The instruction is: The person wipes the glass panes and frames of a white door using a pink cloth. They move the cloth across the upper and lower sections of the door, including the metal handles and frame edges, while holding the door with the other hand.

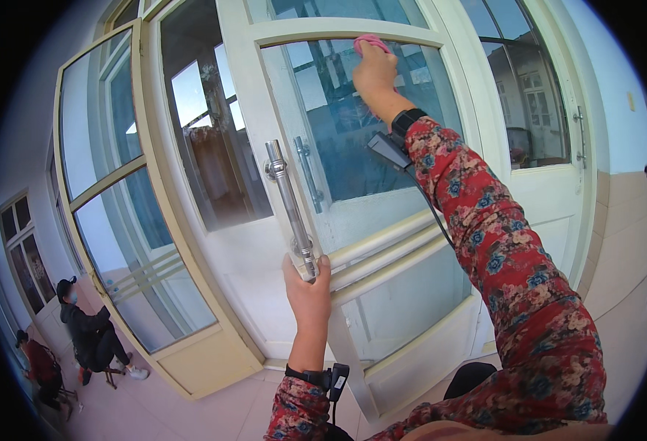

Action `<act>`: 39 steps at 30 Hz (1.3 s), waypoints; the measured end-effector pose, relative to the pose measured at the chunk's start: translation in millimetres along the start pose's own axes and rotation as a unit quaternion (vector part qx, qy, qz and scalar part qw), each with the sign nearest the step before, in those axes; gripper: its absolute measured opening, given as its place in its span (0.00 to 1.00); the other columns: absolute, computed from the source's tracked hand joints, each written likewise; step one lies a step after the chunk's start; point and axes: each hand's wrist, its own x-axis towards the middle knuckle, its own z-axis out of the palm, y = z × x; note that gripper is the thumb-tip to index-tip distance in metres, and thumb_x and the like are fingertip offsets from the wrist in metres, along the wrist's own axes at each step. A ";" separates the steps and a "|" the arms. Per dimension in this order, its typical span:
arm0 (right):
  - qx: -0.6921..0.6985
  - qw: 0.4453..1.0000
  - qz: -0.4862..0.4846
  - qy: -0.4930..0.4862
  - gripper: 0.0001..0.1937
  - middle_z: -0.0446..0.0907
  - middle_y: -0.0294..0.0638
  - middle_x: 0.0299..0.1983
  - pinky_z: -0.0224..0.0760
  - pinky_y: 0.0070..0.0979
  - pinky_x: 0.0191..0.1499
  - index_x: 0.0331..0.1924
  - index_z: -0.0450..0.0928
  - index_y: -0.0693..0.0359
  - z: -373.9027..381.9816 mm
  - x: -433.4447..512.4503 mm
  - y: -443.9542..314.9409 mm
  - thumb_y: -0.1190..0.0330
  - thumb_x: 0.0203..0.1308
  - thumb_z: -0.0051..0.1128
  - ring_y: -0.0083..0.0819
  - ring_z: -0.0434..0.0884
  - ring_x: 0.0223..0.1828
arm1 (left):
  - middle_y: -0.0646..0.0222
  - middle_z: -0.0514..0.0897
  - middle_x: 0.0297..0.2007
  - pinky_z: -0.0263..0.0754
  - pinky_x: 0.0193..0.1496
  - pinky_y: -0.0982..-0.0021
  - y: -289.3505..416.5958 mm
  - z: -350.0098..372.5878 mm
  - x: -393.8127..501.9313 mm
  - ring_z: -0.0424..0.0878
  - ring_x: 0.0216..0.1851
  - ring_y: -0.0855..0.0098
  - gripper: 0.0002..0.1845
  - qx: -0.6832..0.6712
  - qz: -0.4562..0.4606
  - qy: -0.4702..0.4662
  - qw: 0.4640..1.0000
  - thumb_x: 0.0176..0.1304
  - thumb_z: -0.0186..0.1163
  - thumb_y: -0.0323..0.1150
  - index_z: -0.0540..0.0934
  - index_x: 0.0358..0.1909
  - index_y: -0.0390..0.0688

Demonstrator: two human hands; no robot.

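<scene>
My right hand (377, 77) grips a bunched pink cloth (371, 43) near the top of a glass door pane (351, 149). Part of the cloth is hidden behind the fingers and wrist. Lower down, my left hand (308, 292) wraps around the bottom end of a chrome door handle (289, 204). That handle is fixed to the white frame (351, 28) of the glazed door. Below the pane, several cream rails (384, 242) cross the door. Both wrists wear black straps with a small dark device; the right one (389, 150) has a cable.
A second glazed leaf with a cream frame (147, 165) stands swung out at the left. Two people, one in dark clothes (89, 331) and one in dark red (42, 358), sit on stools there. Another white door with a handle (580, 138) is at right. Pinkish floor tiles (202, 419) lie below.
</scene>
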 end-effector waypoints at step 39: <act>0.260 0.917 -0.269 -0.141 0.20 0.80 0.40 0.57 0.73 0.39 0.59 0.58 0.79 0.45 -56.9 -1.4 -144.1 0.73 0.63 0.51 0.46 0.76 0.60 | 0.48 0.80 0.51 0.72 0.58 0.62 -2.6 0.0 1.4 0.79 0.51 0.56 0.35 -0.011 -0.031 -0.016 0.999 0.64 0.67 0.43 0.67 0.63 0.29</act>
